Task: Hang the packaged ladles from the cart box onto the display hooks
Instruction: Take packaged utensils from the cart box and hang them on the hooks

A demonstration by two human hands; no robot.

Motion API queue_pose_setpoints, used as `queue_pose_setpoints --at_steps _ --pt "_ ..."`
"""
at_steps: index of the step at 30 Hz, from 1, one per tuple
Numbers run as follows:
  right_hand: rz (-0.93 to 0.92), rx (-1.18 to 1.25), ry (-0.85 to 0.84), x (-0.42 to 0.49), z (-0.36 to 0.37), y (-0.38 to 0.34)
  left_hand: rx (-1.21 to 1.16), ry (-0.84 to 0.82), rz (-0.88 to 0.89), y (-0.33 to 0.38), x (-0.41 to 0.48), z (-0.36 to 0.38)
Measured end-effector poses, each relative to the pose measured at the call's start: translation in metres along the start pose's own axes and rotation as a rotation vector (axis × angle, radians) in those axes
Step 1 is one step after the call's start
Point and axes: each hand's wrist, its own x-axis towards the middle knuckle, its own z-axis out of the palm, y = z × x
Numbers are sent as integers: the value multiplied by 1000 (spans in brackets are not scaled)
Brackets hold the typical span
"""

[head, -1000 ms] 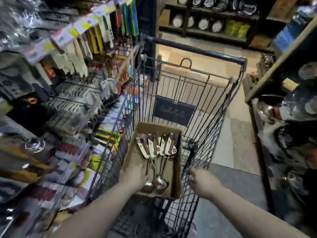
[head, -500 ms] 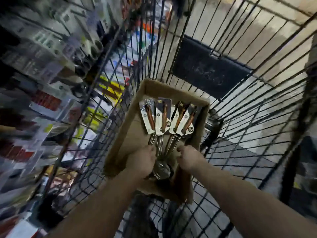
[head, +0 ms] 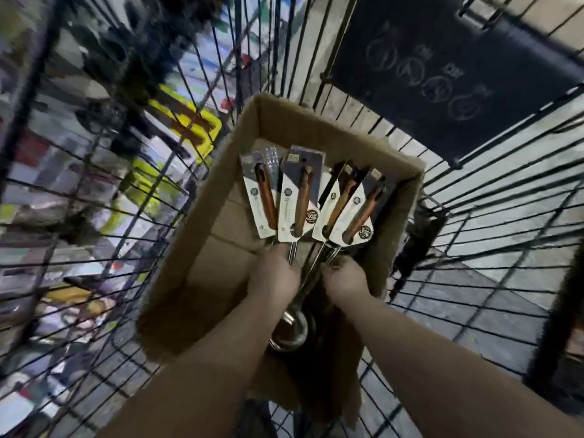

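- An open brown cardboard box (head: 202, 248) sits inside a black wire shopping cart (head: 493, 216), its far wall close to a dark rectangular placard (head: 442, 74) that hangs on the cart's end.
- Four packaged ladles (head: 313, 197) lie fanned out in the box, card ends toward the far wall.
- Each ladle has a reddish-brown wooden handle fixed to a white and dark grey backing card; two of the cards carry a small round dark sticker near the lower end.
- Thin shiny metal shafts run from the cards toward the near end of the box, where they bunch together.
- One rounded steel ladle bowl (head: 292, 330) shows between the two forearms, at the near end of the box.
- The left hand (head: 273, 276) is curled, fingers closed around the left pair of shafts just below the cards.
- The right hand (head: 346, 279) is likewise curled, its fingertips pinching the right pair of shafts.
- Blurred store merchandise (head: 180, 128), some of it yellow, shows through the cart's left side.
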Motion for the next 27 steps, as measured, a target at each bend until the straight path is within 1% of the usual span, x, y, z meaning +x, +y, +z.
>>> queue_pose_setpoints --at_steps 2,5,10,14,17,20,24,27 --pt "23 31 27 6 3 2 73 66 -9 2 2 2" --pt "8 1 41 10 6 3 168 141 -55 7 3 4" --pt "-58 51 67 2 6 4 218 178 -47 9 5 3" --pt "-170 7 64 -8 2 -4 120 199 -65 6 -5 -5" --pt "-258 -29 68 -17 -6 -13 -23 187 -34 4 -20 -12" --pt "-362 -62 63 -30 -18 -22 -83 173 11 7 -37 -23" --pt "-498 -140 84 -56 -41 -37 -148 238 26 17 -63 -50" --pt "-556 -158 71 -78 -60 -47 -120 307 67 22 -82 -78"
